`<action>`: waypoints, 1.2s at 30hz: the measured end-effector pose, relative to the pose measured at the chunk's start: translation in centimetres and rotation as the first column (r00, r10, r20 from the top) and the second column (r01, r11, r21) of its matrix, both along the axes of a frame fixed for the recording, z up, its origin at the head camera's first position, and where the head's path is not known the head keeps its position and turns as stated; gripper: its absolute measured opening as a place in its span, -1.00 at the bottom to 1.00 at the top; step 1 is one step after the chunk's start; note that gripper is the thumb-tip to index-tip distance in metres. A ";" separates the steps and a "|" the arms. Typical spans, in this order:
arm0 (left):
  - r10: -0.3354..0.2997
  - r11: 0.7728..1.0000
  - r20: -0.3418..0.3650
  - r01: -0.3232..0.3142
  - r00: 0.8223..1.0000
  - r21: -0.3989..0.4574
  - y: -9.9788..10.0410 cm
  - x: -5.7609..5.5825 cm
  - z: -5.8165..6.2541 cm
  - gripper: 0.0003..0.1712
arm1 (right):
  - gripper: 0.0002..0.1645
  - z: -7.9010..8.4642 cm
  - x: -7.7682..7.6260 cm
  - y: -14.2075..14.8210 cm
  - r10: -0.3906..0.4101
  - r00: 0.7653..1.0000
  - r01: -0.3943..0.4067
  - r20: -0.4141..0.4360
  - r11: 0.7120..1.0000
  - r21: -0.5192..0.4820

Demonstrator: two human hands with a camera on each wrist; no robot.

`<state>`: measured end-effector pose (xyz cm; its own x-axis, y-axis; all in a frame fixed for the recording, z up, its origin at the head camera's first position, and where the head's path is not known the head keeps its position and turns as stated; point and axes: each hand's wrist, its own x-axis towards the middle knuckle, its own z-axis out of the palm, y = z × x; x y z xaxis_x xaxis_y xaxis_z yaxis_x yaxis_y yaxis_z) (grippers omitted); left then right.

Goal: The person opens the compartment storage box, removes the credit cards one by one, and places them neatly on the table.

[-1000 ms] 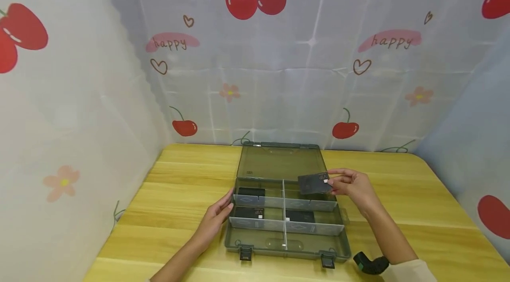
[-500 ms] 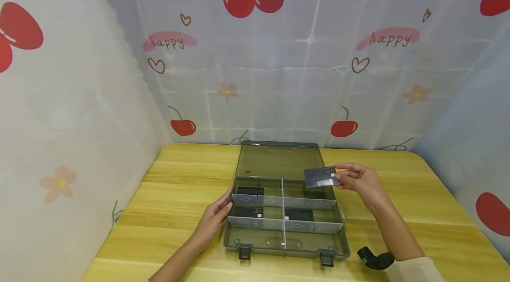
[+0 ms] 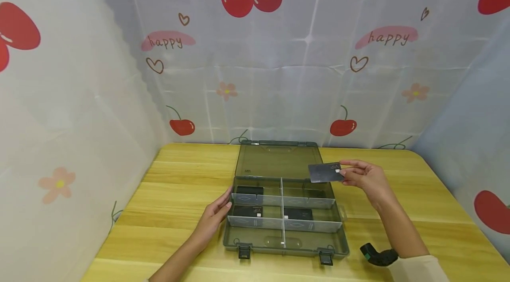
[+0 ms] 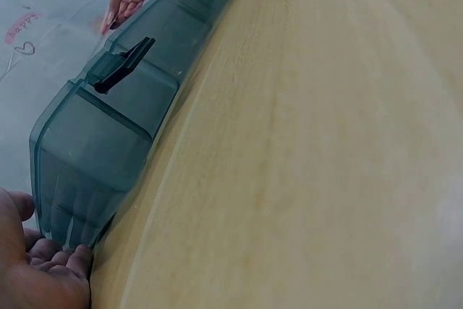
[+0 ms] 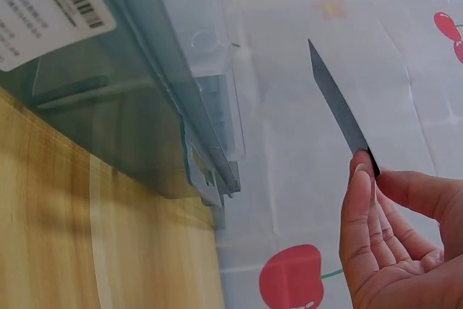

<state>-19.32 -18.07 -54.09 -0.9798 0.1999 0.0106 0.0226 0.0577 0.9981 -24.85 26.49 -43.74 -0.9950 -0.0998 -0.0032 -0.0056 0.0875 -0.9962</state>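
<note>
One dark card marked "VIP" is clamped at its right end between the thumb and fingers of your right hand, raised at the far right corner of the open divided box. Your right wrist camera catches it nearly edge-on and apart from the box, with the fingers below the pinch folding in toward the palm. Your left hand rests at the box's left side, fingers touching the wall, the thumb set apart from the index finger.

Inside, a second card lies in the middle left compartment, a third card in the middle right, and a black item, partly hidden by a divider, in the far left. The smoky lid lies folded back to the far side; two black latches hang along the near edge. A black device shows beside your right wrist, near a pale sleeve. Beneath is a wood-grained table; a cherry-printed curtain hangs behind.
</note>
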 end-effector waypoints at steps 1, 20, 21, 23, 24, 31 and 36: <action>0.000 1.000 0.000 0.000 1.000 0.001 0.0 0.0 0.0 -0.38 | -0.42 0.1 0.0 0.1 -0.002 1.000 0.002 0.000 1.000 -0.004; -0.004 1.000 -0.025 0.004 1.000 -0.012 0.0 0.1 0.1 -0.37 | -0.44 0.3 -0.1 1.7 -0.043 0.999 0.042 -0.016 0.998 -0.041; 0.000 1.000 -0.020 0.000 1.000 -0.011 0.1 0.1 0.2 -0.37 | -0.45 0.3 -0.1 1.8 -0.044 0.999 0.043 -0.018 0.998 -0.047; 0.003 1.000 -0.024 -0.003 1.000 -0.011 0.1 0.1 0.2 -0.37 | -0.47 0.4 0.0 2.0 -0.048 0.999 0.047 -0.023 0.997 -0.057; 0.006 1.000 -0.025 -0.006 1.000 -0.009 0.1 0.1 0.2 -0.37 | -0.47 0.4 0.0 2.1 -0.052 0.998 0.050 -0.026 0.997 -0.060; 0.015 1.000 -0.018 -0.015 1.000 0.015 0.2 0.2 0.4 -0.38 | -0.50 0.5 -0.1 2.5 -0.076 0.997 0.073 -0.033 0.995 -0.074; 0.015 1.000 -0.016 -0.015 1.000 0.011 0.2 0.3 0.6 -0.40 | -0.51 0.4 -0.1 2.9 -0.090 0.995 0.087 -0.030 0.993 -0.082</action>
